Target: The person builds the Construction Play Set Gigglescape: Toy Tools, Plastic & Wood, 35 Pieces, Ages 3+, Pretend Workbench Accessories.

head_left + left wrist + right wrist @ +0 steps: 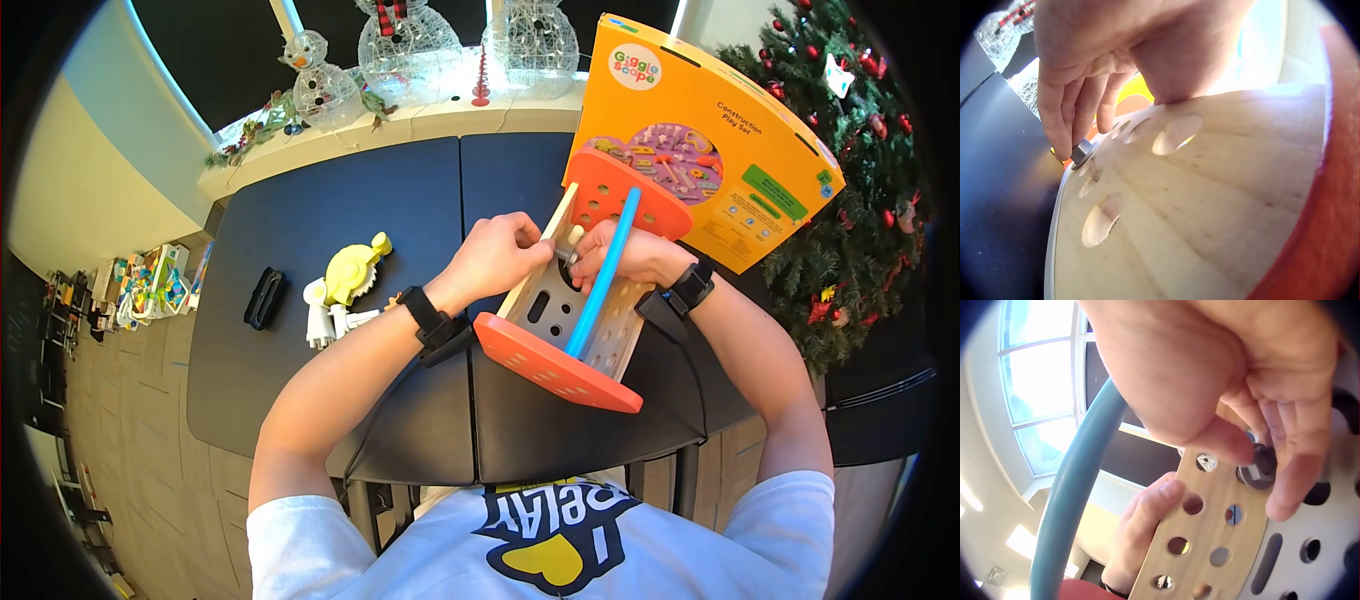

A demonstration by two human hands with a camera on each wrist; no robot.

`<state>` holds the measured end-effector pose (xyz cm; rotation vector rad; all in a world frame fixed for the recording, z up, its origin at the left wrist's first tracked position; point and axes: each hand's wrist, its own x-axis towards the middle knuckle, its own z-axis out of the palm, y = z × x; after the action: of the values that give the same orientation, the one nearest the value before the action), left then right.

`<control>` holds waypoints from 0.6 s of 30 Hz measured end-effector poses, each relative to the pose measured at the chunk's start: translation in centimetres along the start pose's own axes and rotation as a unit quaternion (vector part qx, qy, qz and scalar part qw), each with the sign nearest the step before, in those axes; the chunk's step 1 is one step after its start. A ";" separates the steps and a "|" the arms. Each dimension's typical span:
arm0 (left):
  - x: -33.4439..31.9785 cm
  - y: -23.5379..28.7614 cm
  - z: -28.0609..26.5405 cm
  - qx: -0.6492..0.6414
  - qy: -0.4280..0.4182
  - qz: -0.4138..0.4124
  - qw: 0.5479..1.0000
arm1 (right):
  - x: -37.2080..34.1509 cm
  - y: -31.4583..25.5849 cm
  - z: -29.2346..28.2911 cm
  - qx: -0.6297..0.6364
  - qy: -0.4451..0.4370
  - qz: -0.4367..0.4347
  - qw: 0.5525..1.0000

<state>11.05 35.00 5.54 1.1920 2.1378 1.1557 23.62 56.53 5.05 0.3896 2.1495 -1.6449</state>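
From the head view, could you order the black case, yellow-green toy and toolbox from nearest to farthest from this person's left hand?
1. Toolbox, touching the left hand, on its right side.
2. Yellow-green toy, to the hand's left.
3. Black case, farther left, beyond the toy.

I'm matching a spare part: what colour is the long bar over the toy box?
Blue; the bar shows best in the head view.

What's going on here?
A person at a dark table is working on a red-ended toy toolbox. The right hand, inside it, pinches a grey nut-like piece at the wooden side panel; the left hand grips that panel, fingers touching grey hardware outside. Whether the two are joined isn't visible.
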 end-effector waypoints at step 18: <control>0.1 -0.1 0.0 -0.005 -0.006 0.001 1.000 | -0.3 0.0 1.0 0.025 0.080 -0.008 0.996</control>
<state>10.99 35.10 5.47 1.1948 2.1190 1.1558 23.99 55.56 4.99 0.5366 2.2352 -1.7325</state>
